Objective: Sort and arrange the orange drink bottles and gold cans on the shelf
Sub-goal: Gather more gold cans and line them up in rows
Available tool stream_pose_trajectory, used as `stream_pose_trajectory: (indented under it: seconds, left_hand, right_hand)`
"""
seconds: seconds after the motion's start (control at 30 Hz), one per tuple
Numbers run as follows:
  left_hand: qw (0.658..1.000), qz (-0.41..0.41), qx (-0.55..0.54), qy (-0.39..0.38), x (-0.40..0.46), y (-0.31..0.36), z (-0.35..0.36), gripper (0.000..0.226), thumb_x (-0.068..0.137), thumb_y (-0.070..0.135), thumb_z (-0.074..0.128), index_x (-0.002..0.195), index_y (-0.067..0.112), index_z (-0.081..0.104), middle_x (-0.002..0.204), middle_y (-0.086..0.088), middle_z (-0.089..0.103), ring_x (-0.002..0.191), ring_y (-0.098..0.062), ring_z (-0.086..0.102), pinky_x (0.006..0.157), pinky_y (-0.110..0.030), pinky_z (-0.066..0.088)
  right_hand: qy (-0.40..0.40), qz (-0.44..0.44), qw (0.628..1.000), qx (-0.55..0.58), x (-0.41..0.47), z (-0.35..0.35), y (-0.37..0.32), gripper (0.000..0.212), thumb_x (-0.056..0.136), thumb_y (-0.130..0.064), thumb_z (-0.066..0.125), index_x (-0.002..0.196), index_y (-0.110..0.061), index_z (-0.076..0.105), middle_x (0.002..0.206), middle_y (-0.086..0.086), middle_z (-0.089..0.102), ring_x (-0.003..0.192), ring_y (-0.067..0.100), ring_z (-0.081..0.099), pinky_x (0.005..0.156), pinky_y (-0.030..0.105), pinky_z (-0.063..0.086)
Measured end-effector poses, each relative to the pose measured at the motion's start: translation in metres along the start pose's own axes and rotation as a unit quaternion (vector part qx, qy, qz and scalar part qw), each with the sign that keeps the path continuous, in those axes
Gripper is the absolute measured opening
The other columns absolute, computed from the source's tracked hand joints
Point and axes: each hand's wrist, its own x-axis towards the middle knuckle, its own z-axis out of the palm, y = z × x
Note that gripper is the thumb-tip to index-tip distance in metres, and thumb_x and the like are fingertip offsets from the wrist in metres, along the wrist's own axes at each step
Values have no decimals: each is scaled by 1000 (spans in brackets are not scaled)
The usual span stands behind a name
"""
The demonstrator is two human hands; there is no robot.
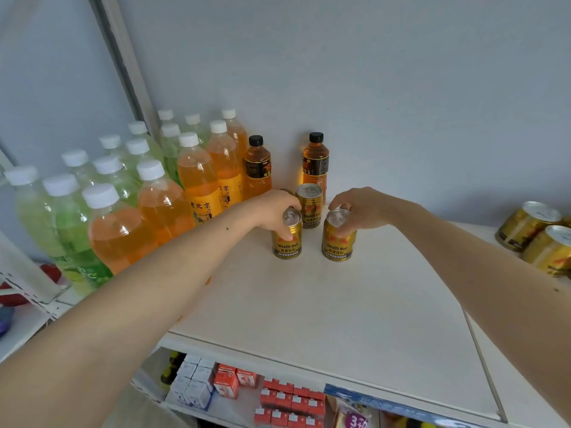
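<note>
- Left hand (273, 211) grips a gold can (287, 234) from above; right hand (360, 208) grips a second can (338, 236)
- Both cans stand upright, tops up, mid-shelf (340, 319)
- A third can (310, 205) stands behind, before two black-capped bottles (315, 162)
- White shelf against a grey wall (340, 72); orange bottles (197, 177) at left
</note>
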Motion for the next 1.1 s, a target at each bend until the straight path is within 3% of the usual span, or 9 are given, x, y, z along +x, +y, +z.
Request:
stream_pose_trajectory:
  seconds: [0.17,0.4,0.5,0.73,0.9,1.0,1.1]
  left_hand:
    - [1000,2,20,-14,2,0,-6,72,70,32,81,133,17,50,130,-3,54,113,-21,53,81,-28,49]
    - [1000,-16,11,-21,2,5,-9,71,69,31,83,131,16,53,124,-4,58,101,-21,59,75,-32,57]
    - [1000,3,14,-22,4,14,-11,72,67,30,84,131,17,54,123,-3,59,99,-20,59,66,-28,53]
    - [996,74,39,-35,14,62,-14,73,66,39,83,130,18,55,128,-2,58,110,-21,56,85,-34,53]
    - [993,103,43,-29,19,116,-14,77,63,45,83,129,19,55,127,-1,58,108,-20,57,79,-33,52]
    - [994,107,23,-32,22,158,-12,77,61,42,85,128,18,56,126,-1,59,110,-21,57,87,-37,52]
    - [994,103,4,-27,24,205,-7,78,59,41,86,128,17,56,126,0,59,111,-21,56,89,-39,52]
  right_hand:
    - [15,17,999,-37,-5,5,-7,79,63,-51,78,132,-26,47,123,-5,54,107,17,49,72,26,39]
    - [42,49,997,-38,-17,8,-18,67,70,-41,76,127,-16,52,118,3,58,107,22,54,73,27,45]
    - [49,67,996,-37,-29,6,-15,66,71,-41,75,128,-17,52,120,2,56,107,21,52,73,28,44]
    - [86,142,986,-3,-79,-9,15,61,67,-40,77,120,-18,57,114,-1,57,93,18,51,58,24,40]
    - [102,170,980,-13,-127,-23,41,78,68,-43,78,134,-15,48,126,0,54,114,23,51,72,28,39]
    - [102,171,980,-25,-164,-31,60,59,66,-41,77,115,-13,59,110,0,60,104,25,57,68,30,46]
    - [108,175,978,-34,-204,-39,85,58,66,-40,77,113,-12,60,107,3,62,97,24,58,70,32,50]
